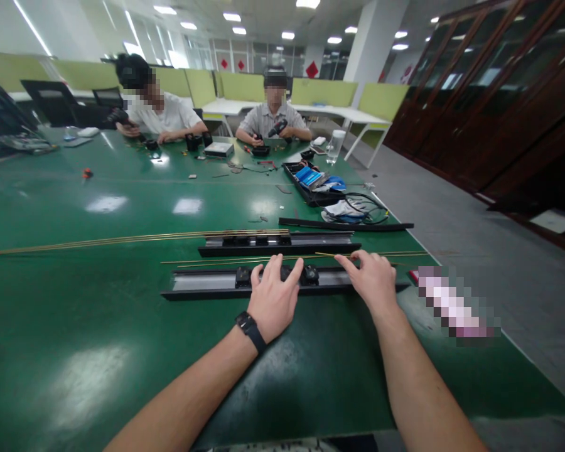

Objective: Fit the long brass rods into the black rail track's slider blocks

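Observation:
Just in front of me lies a long black rail point(207, 293) with a grey channel and several small black blocks point(243, 277) in it. My left hand point(275, 295), a dark watch on its wrist, rests over the middle blocks with its fingers spread. Over the rail's right part, my right hand point(373, 276) pinches a thin brass rod point(327, 254) between thumb and fingers. More thin brass rods point(207, 262) lie behind this rail. A second black rail point(320, 248) with blocks sits farther back, and a bundle of long brass rods point(122, 240) reaches onto it from the left.
A plain black strip point(348, 225) lies behind the rails. Farther back are a black tray point(301, 188) with blue items, gloves point(346, 208), cables and a clear bottle point(335, 147). A blurred pinkish object point(452, 301) lies near the right table edge. Two people sit across the table.

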`<state>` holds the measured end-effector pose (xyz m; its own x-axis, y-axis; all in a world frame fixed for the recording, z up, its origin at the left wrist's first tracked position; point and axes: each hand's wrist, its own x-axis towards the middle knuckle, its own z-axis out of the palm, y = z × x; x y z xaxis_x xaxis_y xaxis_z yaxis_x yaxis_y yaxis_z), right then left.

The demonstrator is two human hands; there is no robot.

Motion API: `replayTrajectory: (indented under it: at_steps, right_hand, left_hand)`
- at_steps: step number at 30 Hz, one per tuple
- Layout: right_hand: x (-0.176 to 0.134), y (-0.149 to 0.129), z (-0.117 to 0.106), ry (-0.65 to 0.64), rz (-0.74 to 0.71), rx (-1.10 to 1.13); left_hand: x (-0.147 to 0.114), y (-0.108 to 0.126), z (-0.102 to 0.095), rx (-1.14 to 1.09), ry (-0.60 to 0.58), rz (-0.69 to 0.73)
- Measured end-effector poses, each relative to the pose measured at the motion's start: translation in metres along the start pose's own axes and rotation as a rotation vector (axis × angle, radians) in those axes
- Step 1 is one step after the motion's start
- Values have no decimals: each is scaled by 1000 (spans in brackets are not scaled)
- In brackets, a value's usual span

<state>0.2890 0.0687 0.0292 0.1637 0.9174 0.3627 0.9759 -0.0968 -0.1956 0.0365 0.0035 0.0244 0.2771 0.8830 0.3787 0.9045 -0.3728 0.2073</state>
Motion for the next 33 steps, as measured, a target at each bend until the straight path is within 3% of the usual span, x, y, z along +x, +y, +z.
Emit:
replayTrajectory:
  at_steps: [5, 9, 14, 20, 26, 33]
  right_hand:
    - [13, -37, -15, -54, -178, -89]
    - [30, -76, -20, -192, -297, -76]
    - [46, -122, -12, -438, -400, -84]
    - [54, -165, 7, -608, -529, -174]
    - [59, -188, 21, -618, -599, -135]
    - [55, -183, 24, -560, -646, -26]
  left_hand:
    - [-18, -7, -16, -102, 86, 125]
    - [-32, -18, -18, -193, 116, 242]
    - [-40, -26, -10, -255, 150, 287]
    - [-43, -28, -7, -285, 121, 302]
    - [-44, -29, -4, -288, 40, 254]
    - [-45, -30, -2, -278, -42, 168]
